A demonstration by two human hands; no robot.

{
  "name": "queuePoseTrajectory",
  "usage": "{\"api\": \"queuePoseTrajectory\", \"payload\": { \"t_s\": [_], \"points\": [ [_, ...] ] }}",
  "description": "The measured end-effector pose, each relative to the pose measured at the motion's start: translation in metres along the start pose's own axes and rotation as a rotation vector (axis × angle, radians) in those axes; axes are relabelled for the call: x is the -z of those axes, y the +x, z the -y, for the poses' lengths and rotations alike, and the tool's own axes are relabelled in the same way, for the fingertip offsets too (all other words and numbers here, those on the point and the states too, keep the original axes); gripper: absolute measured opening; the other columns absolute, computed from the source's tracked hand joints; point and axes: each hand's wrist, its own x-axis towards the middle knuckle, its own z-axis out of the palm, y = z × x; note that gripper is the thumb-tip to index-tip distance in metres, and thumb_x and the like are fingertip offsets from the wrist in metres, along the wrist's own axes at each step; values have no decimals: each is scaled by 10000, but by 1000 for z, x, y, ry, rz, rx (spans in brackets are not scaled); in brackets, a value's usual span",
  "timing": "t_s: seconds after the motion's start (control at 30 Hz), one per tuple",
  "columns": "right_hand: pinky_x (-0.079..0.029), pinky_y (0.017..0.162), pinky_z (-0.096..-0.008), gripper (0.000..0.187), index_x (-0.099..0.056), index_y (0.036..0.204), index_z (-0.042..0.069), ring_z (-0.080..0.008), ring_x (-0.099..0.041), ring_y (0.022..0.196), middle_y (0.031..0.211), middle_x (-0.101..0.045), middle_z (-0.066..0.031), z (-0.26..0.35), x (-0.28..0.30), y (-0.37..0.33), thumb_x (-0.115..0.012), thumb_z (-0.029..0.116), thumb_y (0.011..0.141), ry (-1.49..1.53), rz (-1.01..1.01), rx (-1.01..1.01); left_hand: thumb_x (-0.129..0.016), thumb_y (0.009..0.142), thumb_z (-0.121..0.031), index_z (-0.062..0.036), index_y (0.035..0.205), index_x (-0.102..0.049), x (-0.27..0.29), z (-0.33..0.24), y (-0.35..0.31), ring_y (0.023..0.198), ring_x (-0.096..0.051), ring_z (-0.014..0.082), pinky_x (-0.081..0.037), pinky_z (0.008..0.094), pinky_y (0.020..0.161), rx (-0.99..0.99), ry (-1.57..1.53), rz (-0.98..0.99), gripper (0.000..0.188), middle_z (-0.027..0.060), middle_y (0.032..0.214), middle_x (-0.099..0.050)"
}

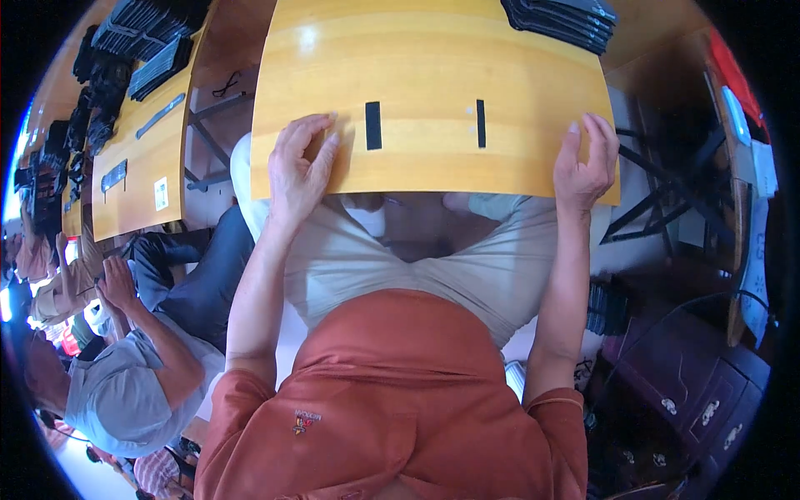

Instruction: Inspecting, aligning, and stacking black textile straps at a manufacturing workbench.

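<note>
Two black strips are fixed or laid flat on the yellow wooden table: a wider strip [373,126] left of the middle and a narrower strip [481,123] to its right. My left hand [302,162] rests at the table's near left edge, fingers curved and apart from the thumb, with nothing in it. At the near right edge, my right hand [587,163] is likewise raised with thumb and fingers apart, holding nothing. Neither hand touches a strip; the left is nearest the wider one, the right nearest the narrower one.
A stack of dark folded pieces [562,21] lies at the table's far right corner. On the left, a second table [137,200] bears more dark stacks and a long grey strip [160,116]. A co-worker in a grey shirt [125,400] sits there. Dark drawers [708,392] stand at right.
</note>
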Motion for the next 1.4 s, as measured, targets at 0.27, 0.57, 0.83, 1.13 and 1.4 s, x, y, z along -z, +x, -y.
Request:
{"api": "queuePoseTrajectory", "payload": {
  "t_s": [0.27,0.57,0.83,1.13,1.4],
  "points": [
    [-537,902,-431,222,-684,1080,11,-347,-661,1031,1101,-689,-161,-1,7,-29,-689,35,859,-77,53,12,-706,927,-105,2,1134,-698,-2,0,-2,1079,-672,238,-528,319,927,-45,37,-3,233,152,1181,-686],
    [-547,869,-431,191,-681,1059,15,-347,-674,995,1054,-699,-161,-3,4,-33,-665,53,872,-91,74,-24,-731,902,-121,-24,1083,-721,-5,-2,-13,1057,-681,283,-531,353,929,-177,127,-52,206,143,1130,-709],
    [-559,846,-420,176,-695,1038,28,-322,-690,971,1037,-713,-146,-2,2,-33,-672,35,864,-22,13,-37,-749,881,-143,-35,992,-742,-9,-4,-9,1003,-678,285,-551,372,876,-144,182,-88,155,116,1070,-716],
    [-555,792,-404,268,-695,1092,44,-287,-668,853,955,-673,-108,20,18,-58,-714,12,826,10,-134,239,-759,857,-125,-24,926,-747,-11,-12,-12,954,-677,284,-551,370,828,-55,179,-76,123,112,1009,-717],
    [-431,570,-319,245,-714,1014,59,-151,-577,656,822,-623,-29,81,-4,-80,-736,78,770,220,380,599,-774,841,-102,-28,926,-749,-12,-14,-5,923,-670,266,-552,350,783,-97,275,-61,116,102,1004,-699]
  ]
}}
